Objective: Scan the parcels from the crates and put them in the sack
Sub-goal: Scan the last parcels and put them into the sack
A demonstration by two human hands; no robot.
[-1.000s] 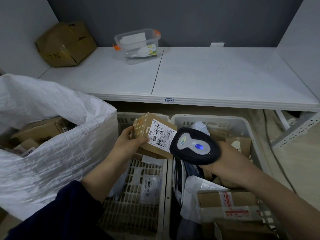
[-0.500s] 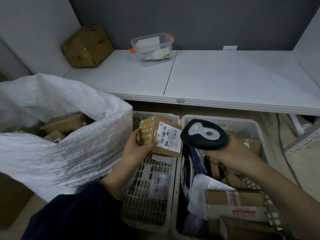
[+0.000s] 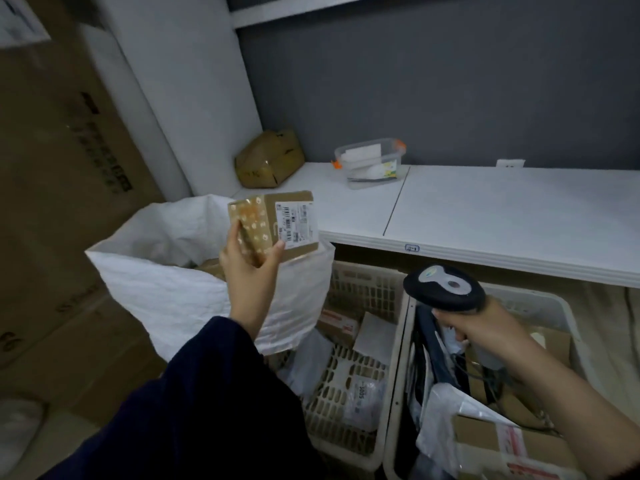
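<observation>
Held box (image 3: 277,223) raised over the left sack (image 3: 166,278), left hand (image 3: 249,268) clamped on its end; clutched scanner (image 3: 445,287) in right hand (image 3: 485,327). Probably light, stiff: best gripped across opposite faces.

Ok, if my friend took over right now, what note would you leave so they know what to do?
The left hand grips a small cardboard box, label showing, raised over the white sack.
The right hand grips the scanner above the right crate.
Done: at least one brown box lies in the sack.
Left: put the held box in; more parcels wait in the left crate and the right one.
</observation>
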